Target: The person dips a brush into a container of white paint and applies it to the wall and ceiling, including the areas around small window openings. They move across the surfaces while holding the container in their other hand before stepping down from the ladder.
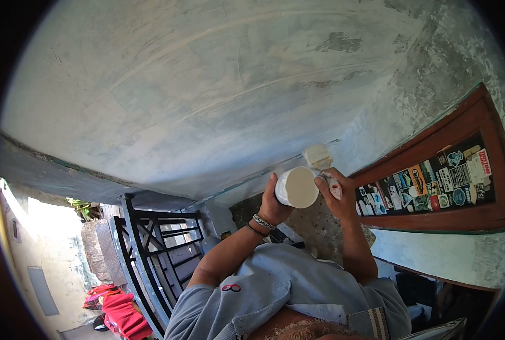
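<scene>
My left hand [274,205] is wrapped round the side of a white tub [299,187] filled with pale, cream-coloured paint. Just right of the tub, my right hand [338,195] grips the handle of a paintbrush [318,157]. The brush's wide, paint-covered bristles point up and away, beyond the tub's far rim. Red marks show on the brush handle between my right fingers. A bracelet and a dark band circle my left wrist.
A patchy painted wall [207,96] rises ahead. A brown wooden frame with a sticker-covered panel [428,180] is at right. Black metal railing [167,243] stands at lower left, with red cloth [122,311] beyond it. Dark items lie at lower right.
</scene>
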Demonstrator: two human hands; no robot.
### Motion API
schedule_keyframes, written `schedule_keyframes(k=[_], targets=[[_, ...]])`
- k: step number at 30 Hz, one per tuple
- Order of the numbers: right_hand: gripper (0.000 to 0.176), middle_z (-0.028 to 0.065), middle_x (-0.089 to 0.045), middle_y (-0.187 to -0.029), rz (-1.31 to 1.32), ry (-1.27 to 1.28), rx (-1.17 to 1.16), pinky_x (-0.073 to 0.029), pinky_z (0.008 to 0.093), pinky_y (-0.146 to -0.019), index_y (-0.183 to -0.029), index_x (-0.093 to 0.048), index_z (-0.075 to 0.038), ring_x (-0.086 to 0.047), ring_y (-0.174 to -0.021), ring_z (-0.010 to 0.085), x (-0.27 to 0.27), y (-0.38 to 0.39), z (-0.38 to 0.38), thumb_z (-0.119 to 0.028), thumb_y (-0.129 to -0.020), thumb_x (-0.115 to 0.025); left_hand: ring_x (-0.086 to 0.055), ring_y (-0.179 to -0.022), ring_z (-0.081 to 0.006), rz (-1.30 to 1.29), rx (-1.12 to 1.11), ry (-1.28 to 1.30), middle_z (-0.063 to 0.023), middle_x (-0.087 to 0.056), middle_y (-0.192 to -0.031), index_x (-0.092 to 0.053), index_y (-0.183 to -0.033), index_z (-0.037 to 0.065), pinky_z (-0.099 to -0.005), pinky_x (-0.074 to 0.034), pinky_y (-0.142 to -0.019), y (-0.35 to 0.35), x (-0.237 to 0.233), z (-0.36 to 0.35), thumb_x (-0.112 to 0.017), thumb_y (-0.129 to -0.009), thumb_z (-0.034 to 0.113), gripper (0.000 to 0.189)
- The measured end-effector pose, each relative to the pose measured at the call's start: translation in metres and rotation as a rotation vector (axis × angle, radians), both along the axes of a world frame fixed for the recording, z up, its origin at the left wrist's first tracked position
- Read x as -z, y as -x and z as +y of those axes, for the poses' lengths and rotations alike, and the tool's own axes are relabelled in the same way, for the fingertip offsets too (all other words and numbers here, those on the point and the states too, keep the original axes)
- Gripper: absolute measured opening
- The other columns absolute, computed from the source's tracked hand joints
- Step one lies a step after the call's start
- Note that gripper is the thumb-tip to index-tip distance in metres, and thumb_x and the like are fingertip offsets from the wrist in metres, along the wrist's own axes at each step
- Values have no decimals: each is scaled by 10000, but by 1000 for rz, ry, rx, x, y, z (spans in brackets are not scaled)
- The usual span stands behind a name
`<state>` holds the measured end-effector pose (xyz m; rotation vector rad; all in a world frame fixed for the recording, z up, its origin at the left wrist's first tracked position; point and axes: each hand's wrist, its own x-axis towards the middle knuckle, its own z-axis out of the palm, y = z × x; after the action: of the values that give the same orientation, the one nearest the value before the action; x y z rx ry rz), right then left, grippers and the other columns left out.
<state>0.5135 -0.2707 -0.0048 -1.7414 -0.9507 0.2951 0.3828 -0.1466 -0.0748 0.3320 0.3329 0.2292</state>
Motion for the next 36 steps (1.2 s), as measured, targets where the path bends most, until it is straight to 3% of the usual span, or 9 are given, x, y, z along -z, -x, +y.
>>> schedule_keyframes(k=[5,8,11,16,20,28,31,33,36], targets=[[92,94,-626,-649,-55,68,30,-441,271,-533,-879,-625,9,-588,-573,97,-8,-3,-16,-81,-867,-644,-525,-1239,-267,1,79,-68,-102,-552,-1342,-457,-1380,67,-432,-389,-1055,-6,1,-7,-359,-961,617,699],[111,172,-609,-623,-208,126,61,-478,320,-513,-901,-632,-11,-667,-570,278,-3,-8,-23,-87,-829,-668,-535,-1229,-261,0,140,-59,-99,-561,-1331,-457,-1374,60,-425,-404,-1042,-10,7,-11,-396,-970,579,661],[107,192,-570,-613,-250,215,61,-458,336,-504,-897,-626,-12,-637,-561,321,-5,-12,-27,-50,-805,-664,-563,-1182,-251,14,201,-112,-97,-580,-1300,-477,-1354,52,-390,-423,-1021,-8,3,-9,-438,-992,490,570],[179,220,-553,-631,-304,274,-22,-441,385,-516,-905,-621,-8,-599,-580,389,-7,-19,-41,-66,-749,-688,-568,-1128,-163,186,189,-688,-117,-621,-1213,-551,-1276,-10,-321,-437,-992,1,25,-6,-523,-996,316,430],[198,237,-571,-671,-349,355,-105,-469,397,-568,-935,-633,16,-605,-622,400,0,-22,-40,-74,-759,-654,-588,-1118,-280,218,168,-1216,-225,-617,-1173,-533,-1271,-30,-375,-456,-960,15,21,1,-546,-972,348,482],[177,257,-600,-727,-354,482,-102,-478,435,-612,-907,-621,23,-622,-719,440,-10,-12,-27,-102,-781,-617,-611,-1098,-317,415,-119,-1411,-220,-601,-1213,-524,-1280,-9,-395,-473,-938,117,2,36,-582,-949,339,484],[177,278,-602,-749,-413,550,-129,-478,471,-665,-898,-616,29,-622,-785,454,-9,-19,-27,-92,-770,-596,-608,-1100,-330,837,-305,-1331,-199,-586,-1241,-519,-1287,-6,-403,-485,-936,204,-2,58,-626,-924,334,509],[180,284,-604,-755,-392,595,-113,-473,481,-676,-898,-623,27,-622,-794,456,-13,-17,-24,-93,-766,-596,-559,-1138,-394,1262,-540,-1619,-199,-567,-1258,-555,-1235,29,-408,-476,-942,274,15,67,-656,-870,278,453],[187,276,-606,-738,-469,669,-120,-468,492,-672,-902,-632,17,-619,-776,459,-17,-17,-25,-92,-755,-597,-539,-1184,-354,1884,-629,-1706,-179,-539,-1305,-525,-1271,57,-399,-433,-995,367,10,65,-717,-801,246,542]])
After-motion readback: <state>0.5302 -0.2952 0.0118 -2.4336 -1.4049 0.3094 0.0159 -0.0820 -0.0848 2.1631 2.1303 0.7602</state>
